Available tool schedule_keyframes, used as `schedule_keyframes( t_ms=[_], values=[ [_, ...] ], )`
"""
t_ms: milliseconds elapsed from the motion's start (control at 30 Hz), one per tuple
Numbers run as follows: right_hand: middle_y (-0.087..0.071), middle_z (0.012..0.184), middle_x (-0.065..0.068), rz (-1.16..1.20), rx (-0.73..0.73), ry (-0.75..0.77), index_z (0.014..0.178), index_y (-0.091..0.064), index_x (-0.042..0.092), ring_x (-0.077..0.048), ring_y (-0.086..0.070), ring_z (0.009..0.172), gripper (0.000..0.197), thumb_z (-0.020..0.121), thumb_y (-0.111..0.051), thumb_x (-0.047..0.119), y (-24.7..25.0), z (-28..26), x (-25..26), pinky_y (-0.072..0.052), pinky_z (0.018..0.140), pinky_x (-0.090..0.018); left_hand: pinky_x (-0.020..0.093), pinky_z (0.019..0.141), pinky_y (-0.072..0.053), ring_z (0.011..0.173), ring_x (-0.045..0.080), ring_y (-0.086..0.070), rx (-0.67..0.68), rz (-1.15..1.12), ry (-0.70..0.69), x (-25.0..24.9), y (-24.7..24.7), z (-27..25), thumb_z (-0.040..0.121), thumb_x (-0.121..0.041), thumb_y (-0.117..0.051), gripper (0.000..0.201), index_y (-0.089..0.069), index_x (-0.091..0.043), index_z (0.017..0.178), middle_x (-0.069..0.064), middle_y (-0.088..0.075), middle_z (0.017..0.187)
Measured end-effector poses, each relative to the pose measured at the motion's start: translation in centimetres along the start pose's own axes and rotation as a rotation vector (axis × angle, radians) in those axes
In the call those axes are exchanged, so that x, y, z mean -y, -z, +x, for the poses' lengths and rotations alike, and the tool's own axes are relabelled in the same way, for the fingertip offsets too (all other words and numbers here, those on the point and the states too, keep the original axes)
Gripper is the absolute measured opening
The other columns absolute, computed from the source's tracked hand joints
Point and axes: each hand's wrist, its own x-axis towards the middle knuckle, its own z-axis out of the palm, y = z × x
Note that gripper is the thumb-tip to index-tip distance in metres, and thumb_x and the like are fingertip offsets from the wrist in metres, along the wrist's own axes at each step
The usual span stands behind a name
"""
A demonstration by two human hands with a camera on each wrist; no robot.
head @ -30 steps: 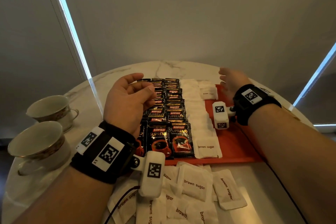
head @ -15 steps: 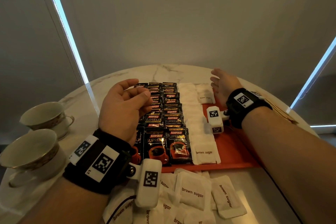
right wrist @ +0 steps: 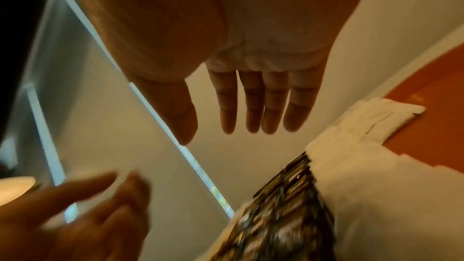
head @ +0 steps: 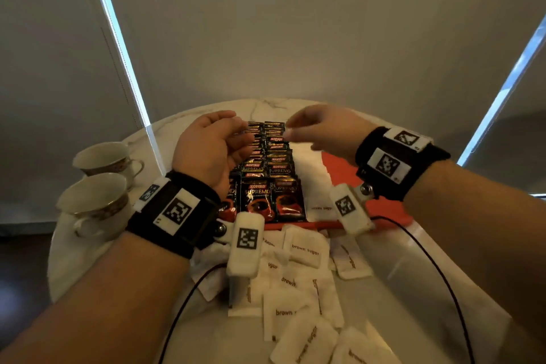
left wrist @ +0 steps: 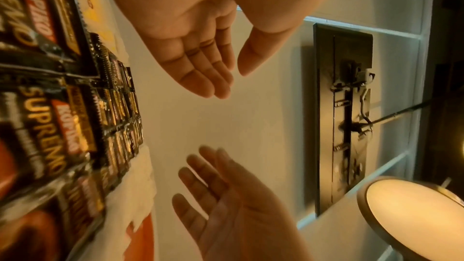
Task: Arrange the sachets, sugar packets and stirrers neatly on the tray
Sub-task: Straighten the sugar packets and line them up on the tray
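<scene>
Both hands up over the tray, holding nothing. Left hand (head: pixel 211 145) hovers above the far end of the sachet rows, fingers loosely curled, empty. Right hand (head: pixel 322 130) hangs just across from it, fingers relaxed and straight in the wrist view, also empty; blurred in the head view.

Tray (head: pixel 393 216), orange, sits mid-counter (head: pixel 413 275). On it:
- Coffee sachets (head: pixel 267 174), dark, in overlapping rows along the left part, running from near edge to far edge. They look orderly.
- Sugar packets on tray (head: pixel 313 183), white, one overlapping column just right of the sachets. A second short stack shows at the far end in the right wrist view (right wrist: pixel 376 114).
- Right part of the tray is bare orange.

Off the tray: loose sugar packets (head: pixel 304 251) in a jumbled heap on the counter, near side, just beside the tray's near edge. Many, overlapping, at all angles.

Two cups (head: pixel 97 201) at the left, well apart from the tray.

Stirrers: none that I can make out in any view.

Judgement: sachets appear done. Sugar partly done, with one column laid and a large heap left. Stirrers not yet placed, so likely a bit past halfway. The bare right side seems the natural place for the rest.
</scene>
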Motion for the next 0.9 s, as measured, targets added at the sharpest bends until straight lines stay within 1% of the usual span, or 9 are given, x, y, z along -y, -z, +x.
schedule_keyframes(
  t_ms=[133, 267, 367, 467, 533, 667, 767, 833, 900],
  values=[
    [-0.064, 0.110, 0.013, -0.360, 0.330, 0.005, 0.116, -0.066, 0.038, -0.007, -0.059, 0.096, 0.046, 0.077, -0.079, 0.059, -2.3, -6.0, 3.0, -0.052, 0.085, -0.031, 0.035, 0.073, -0.060, 0.086, 0.020, -0.071, 0.153, 0.500, -0.037, -0.6, 2.4, -4.0, 0.093, -0.012, -0.072, 0.006, -0.072, -0.016, 0.097, 0.007, -0.075, 0.098],
    [-0.057, 0.118, 0.014, -0.586, 0.518, -0.025, 0.129, -0.056, 0.042, -0.009, -0.055, 0.102, 0.073, 0.066, -0.081, 0.069, -3.7, -10.3, 3.9, -0.053, 0.091, -0.034, 0.046, 0.085, -0.062, 0.094, 0.027, -0.074, 0.256, 0.838, 0.078, -2.0, 5.9, -7.6, 0.087, -0.013, -0.079, 0.010, -0.072, -0.016, 0.094, 0.009, -0.076, 0.100],
    [-0.049, 0.129, 0.012, -0.750, 0.593, -0.015, 0.137, -0.044, 0.046, -0.013, -0.053, 0.109, 0.098, 0.053, -0.081, 0.080, -4.1, -12.3, 4.0, -0.054, 0.093, -0.037, 0.036, 0.083, -0.058, 0.092, 0.017, -0.070, 0.329, 1.195, 0.112, -2.5, 7.4, -9.6, 0.078, -0.024, -0.088, 0.025, -0.072, -0.025, 0.097, -0.002, -0.073, 0.097],
    [-0.042, 0.137, 0.009, -0.856, 0.644, 0.018, 0.146, -0.031, 0.048, -0.018, -0.050, 0.115, 0.115, 0.048, -0.081, 0.082, -4.9, -13.8, 3.6, -0.054, 0.094, -0.041, 0.029, 0.086, -0.056, 0.098, 0.005, -0.060, 0.407, 1.492, 0.174, -2.1, 7.6, -11.3, 0.069, -0.040, -0.093, 0.045, -0.063, -0.037, 0.103, -0.016, -0.062, 0.108],
    [-0.045, 0.134, 0.006, -0.852, 0.635, 0.069, 0.146, -0.032, 0.046, -0.018, -0.052, 0.111, 0.111, 0.052, -0.084, 0.076, -5.5, -14.2, 3.6, -0.056, 0.091, -0.040, 0.031, 0.090, -0.057, 0.099, 0.004, -0.057, 0.426, 1.583, 0.199, -1.6, 7.2, -11.9, 0.065, -0.046, -0.094, 0.054, -0.059, -0.040, 0.105, -0.017, -0.058, 0.109],
    [-0.058, 0.128, 0.009, -0.771, 0.582, 0.155, 0.140, -0.045, 0.038, -0.015, -0.053, 0.106, 0.088, 0.066, -0.089, 0.055, -6.2, -14.0, 4.4, -0.053, 0.090, -0.033, 0.029, 0.074, -0.055, 0.091, 0.009, -0.061, 0.345, 1.581, 0.180, -1.0, 6.0, -11.7, 0.058, -0.037, -0.099, 0.065, -0.055, -0.036, 0.106, -0.013, -0.063, 0.105],
    [-0.058, 0.125, 0.010, -0.741, 0.534, 0.176, 0.138, -0.047, 0.037, -0.014, -0.053, 0.104, 0.081, 0.070, -0.089, 0.050, -6.2, -13.5, 4.6, -0.050, 0.084, -0.029, 0.034, 0.080, -0.061, 0.092, 0.014, -0.065, 0.298, 1.549, 0.208, -0.6, 5.5, -11.3, 0.056, -0.032, -0.100, 0.076, -0.055, -0.033, 0.117, -0.008, -0.066, 0.104],
    [-0.059, 0.124, 0.010, -0.701, 0.505, 0.170, 0.132, -0.052, 0.040, -0.014, -0.054, 0.104, 0.071, 0.071, -0.088, 0.046, -5.9, -13.1, 4.5, -0.050, 0.079, -0.028, 0.029, 0.073, -0.060, 0.091, 0.012, -0.064, 0.301, 1.537, 0.257, -0.6, 5.4, -11.0, 0.061, -0.030, -0.099, 0.073, -0.060, -0.032, 0.122, -0.008, -0.066, 0.105],
    [-0.059, 0.123, 0.011, -0.652, 0.476, 0.165, 0.122, -0.058, 0.042, -0.015, -0.056, 0.106, 0.057, 0.073, -0.087, 0.041, -5.7, -12.8, 4.4, -0.053, 0.078, -0.029, 0.022, 0.066, -0.050, 0.091, 0.008, -0.059, 0.327, 1.552, 0.296, -0.6, 5.4, -10.8, 0.067, -0.034, -0.096, 0.059, -0.065, -0.034, 0.117, -0.008, -0.065, 0.106]
  ],
)
